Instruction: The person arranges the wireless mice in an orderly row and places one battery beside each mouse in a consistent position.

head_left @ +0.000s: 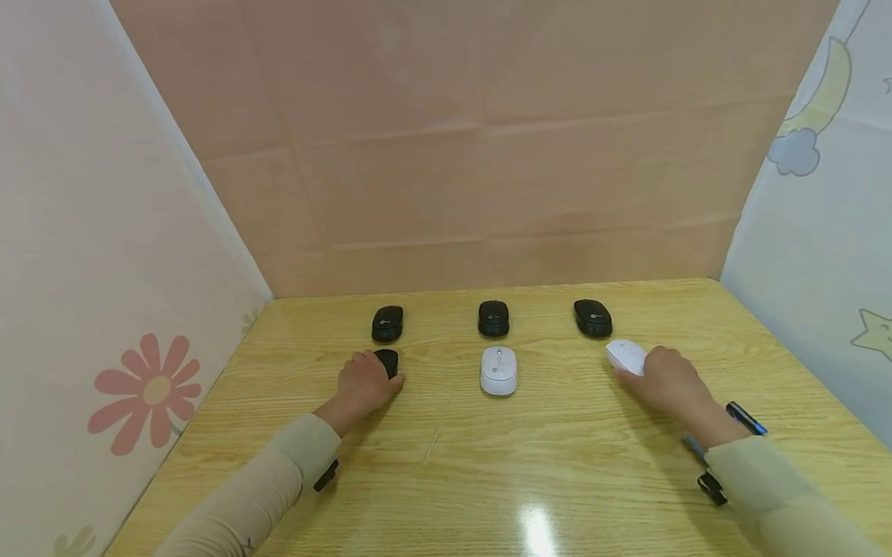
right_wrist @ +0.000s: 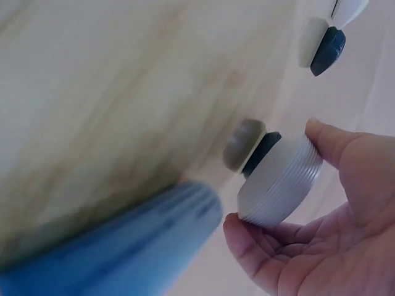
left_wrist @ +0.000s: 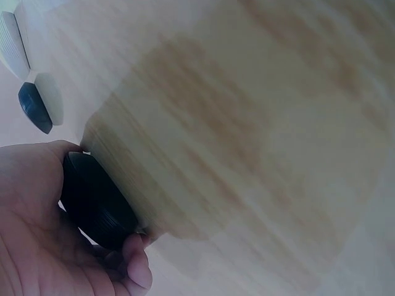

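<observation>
On the left side of the table, my left hand [head_left: 364, 384] grips a black computer mouse [head_left: 387, 362] between thumb and fingers. The left wrist view shows that mouse [left_wrist: 99, 200] held by its sides, low over or on the wood; I cannot tell which. To the right, my right hand [head_left: 667, 379] pinches a white computer mouse [head_left: 627, 357]. Its ribbed side [right_wrist: 287, 179] lies between thumb and fingertips in the right wrist view. Between the hands sits another white mouse [head_left: 498, 371], touched by neither.
Three black mice, left [head_left: 387, 323], middle [head_left: 494, 318] and right [head_left: 593, 318], form a row near the table's back edge. A dark pen-like item with blue [head_left: 746, 418] is beside my right wrist. A blurred blue cylinder [right_wrist: 117, 246] crosses the right wrist view. Fabric walls [head_left: 480, 187] enclose the table.
</observation>
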`<state>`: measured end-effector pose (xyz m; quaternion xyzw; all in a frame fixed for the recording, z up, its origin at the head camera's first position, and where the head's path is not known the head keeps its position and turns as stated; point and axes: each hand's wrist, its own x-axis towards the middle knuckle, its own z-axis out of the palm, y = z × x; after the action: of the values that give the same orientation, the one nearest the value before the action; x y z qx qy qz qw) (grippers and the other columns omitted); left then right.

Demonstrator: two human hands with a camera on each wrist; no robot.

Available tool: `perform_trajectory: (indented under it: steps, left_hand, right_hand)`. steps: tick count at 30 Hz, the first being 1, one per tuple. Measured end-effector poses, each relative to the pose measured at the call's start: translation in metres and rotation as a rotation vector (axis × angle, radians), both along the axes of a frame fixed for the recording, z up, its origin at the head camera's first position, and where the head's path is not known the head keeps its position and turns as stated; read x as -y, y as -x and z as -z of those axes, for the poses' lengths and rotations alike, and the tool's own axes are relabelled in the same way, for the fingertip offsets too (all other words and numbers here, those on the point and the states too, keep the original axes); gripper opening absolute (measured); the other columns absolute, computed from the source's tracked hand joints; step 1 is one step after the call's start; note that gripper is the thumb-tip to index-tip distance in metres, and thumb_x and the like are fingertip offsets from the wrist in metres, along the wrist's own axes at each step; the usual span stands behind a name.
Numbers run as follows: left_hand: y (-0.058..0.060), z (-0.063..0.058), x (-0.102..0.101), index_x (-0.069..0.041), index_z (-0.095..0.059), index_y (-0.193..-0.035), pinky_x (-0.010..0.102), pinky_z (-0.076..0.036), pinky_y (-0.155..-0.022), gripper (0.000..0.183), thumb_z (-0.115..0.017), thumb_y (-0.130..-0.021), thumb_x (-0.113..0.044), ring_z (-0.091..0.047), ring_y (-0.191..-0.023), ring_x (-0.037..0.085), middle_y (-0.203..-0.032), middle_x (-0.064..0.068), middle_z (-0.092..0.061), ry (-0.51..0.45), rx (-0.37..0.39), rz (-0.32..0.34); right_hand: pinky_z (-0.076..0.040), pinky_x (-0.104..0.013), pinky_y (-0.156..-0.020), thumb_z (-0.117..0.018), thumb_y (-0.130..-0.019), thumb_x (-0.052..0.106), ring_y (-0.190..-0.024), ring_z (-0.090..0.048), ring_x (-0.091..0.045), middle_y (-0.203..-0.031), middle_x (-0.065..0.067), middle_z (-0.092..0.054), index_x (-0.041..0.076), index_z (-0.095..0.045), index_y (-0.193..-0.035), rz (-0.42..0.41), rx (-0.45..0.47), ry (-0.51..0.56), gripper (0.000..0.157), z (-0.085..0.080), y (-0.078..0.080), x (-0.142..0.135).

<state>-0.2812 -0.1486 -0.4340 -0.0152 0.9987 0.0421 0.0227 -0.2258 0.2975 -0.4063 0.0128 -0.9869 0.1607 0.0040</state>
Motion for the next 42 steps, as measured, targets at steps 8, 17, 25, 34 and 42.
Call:
perform_trajectory:
  steps: [8,17,25,34,42]
  left_hand:
    - [-0.003,-0.003,-0.001,0.015,-0.049,-0.108,0.04,-0.051,-0.068,0.072,-0.06,-0.091,-0.054,-0.056,-0.08,0.031,-0.089,0.021,-0.049,0.003,0.0,0.009]
    - [-0.002,-0.002,0.0,0.015,-0.05,-0.111,0.04,-0.052,-0.068,0.074,-0.059,-0.09,-0.056,-0.057,-0.082,0.032,-0.091,0.022,-0.05,0.003,0.001,0.006]
    - [-0.001,-0.002,0.002,0.014,-0.05,-0.107,0.041,-0.051,-0.069,0.073,-0.059,-0.091,-0.056,-0.057,-0.081,0.032,-0.089,0.021,-0.049,-0.001,-0.001,0.023]
    - [-0.002,-0.003,0.002,0.015,-0.049,-0.109,0.041,-0.052,-0.07,0.074,-0.057,-0.091,-0.057,-0.057,-0.083,0.033,-0.091,0.022,-0.05,0.012,0.003,0.034]
    - [-0.001,-0.001,0.003,0.016,-0.049,-0.109,0.042,-0.052,-0.07,0.075,-0.057,-0.091,-0.056,-0.057,-0.083,0.033,-0.09,0.022,-0.05,0.012,-0.003,0.04]
  right_hand:
    - [-0.045,-0.047,-0.056,-0.059,-0.094,0.035,-0.067,-0.051,-0.034,-0.076,-0.023,-0.054,-0.017,-0.057,-0.083,0.01,-0.009,-0.037,0.054,0.001,0.0,0.011]
    - [-0.045,-0.05,-0.062,-0.057,-0.096,0.036,-0.068,-0.053,-0.035,-0.076,-0.022,-0.056,-0.013,-0.06,-0.081,0.045,0.016,-0.055,0.052,0.0,0.002,0.025]
    - [-0.046,-0.043,-0.055,-0.057,-0.097,0.034,-0.064,-0.052,-0.03,-0.071,-0.017,-0.055,-0.006,-0.06,-0.073,0.02,0.025,-0.105,0.047,-0.001,0.005,0.034]
    - [-0.047,-0.043,-0.054,-0.057,-0.097,0.035,-0.063,-0.054,-0.028,-0.072,-0.015,-0.058,-0.009,-0.062,-0.079,0.021,0.082,-0.117,0.048,-0.006,0.008,0.042]
    - [-0.047,-0.041,-0.056,-0.058,-0.096,0.036,-0.065,-0.055,-0.027,-0.074,-0.014,-0.058,-0.009,-0.061,-0.083,0.033,0.135,-0.105,0.047,-0.009,0.009,0.049]
